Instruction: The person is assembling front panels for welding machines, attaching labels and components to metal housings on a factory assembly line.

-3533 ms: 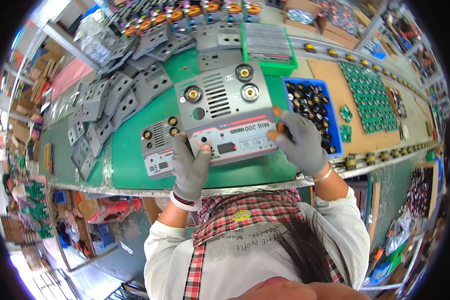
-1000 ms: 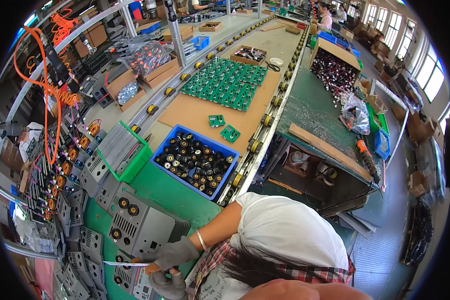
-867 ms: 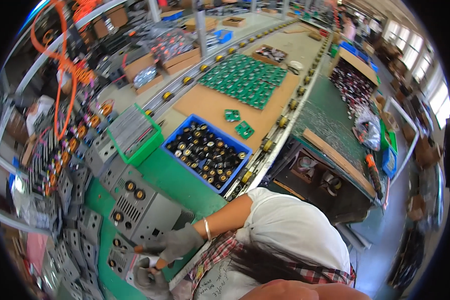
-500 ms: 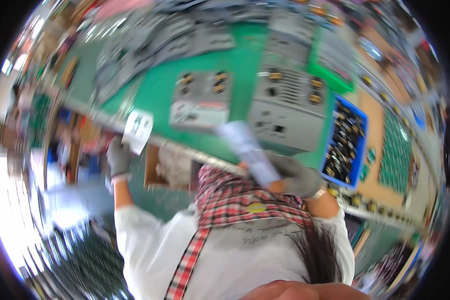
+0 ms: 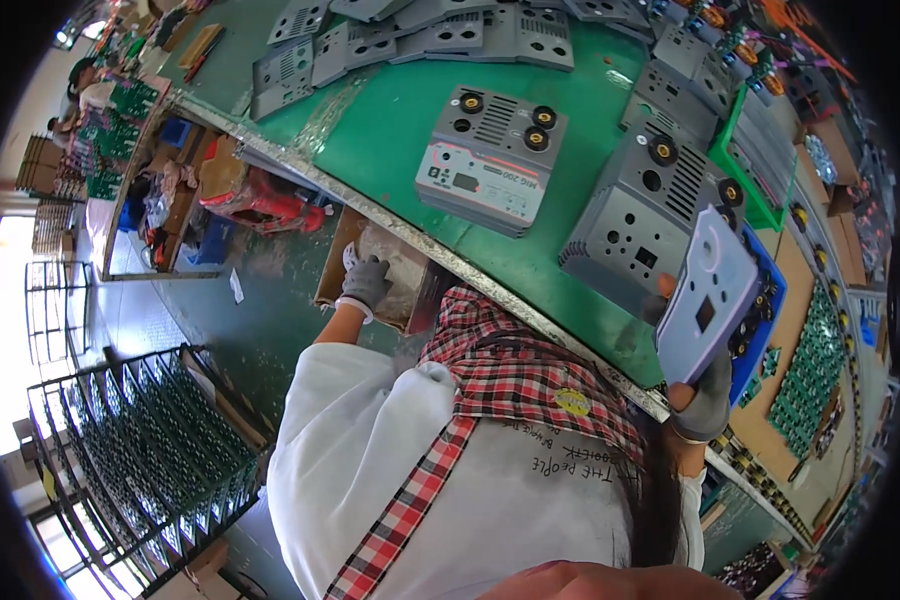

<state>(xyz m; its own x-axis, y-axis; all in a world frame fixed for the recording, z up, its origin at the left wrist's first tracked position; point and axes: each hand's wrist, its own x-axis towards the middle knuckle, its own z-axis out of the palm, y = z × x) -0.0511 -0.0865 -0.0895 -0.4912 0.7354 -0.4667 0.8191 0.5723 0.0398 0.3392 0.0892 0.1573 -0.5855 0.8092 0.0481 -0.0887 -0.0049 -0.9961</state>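
Observation:
My right hand (image 5: 705,400), in a grey glove with bare fingertips, grips a pale panel sticker (image 5: 715,285) with a square cutout. It is tilted over the right grey housing and partly hides the blue tray (image 5: 773,300) of black and gold fittings. My left hand (image 5: 366,283), also gloved, reaches below the bench edge over a cardboard box (image 5: 332,268), its fingers apart. Beside those fingertips is a white paper scrap (image 5: 350,255); whether they touch is unclear. On the bench stand a labelled grey housing stack (image 5: 482,185) and an unlabelled grey housing stack (image 5: 615,235), both with round fittings.
Grey panels (image 5: 440,40) lie along the back of the green bench (image 5: 370,150). A green bin (image 5: 760,190) stands at right, near circuit boards (image 5: 805,370). On the floor at left is a rack of boards (image 5: 160,450); a white scrap (image 5: 236,285) lies nearer the bench.
My left hand has moved from the far left to the cardboard box. My right hand has carried the sticker rightward, from in front of my body to over the blue tray. The view has turned.

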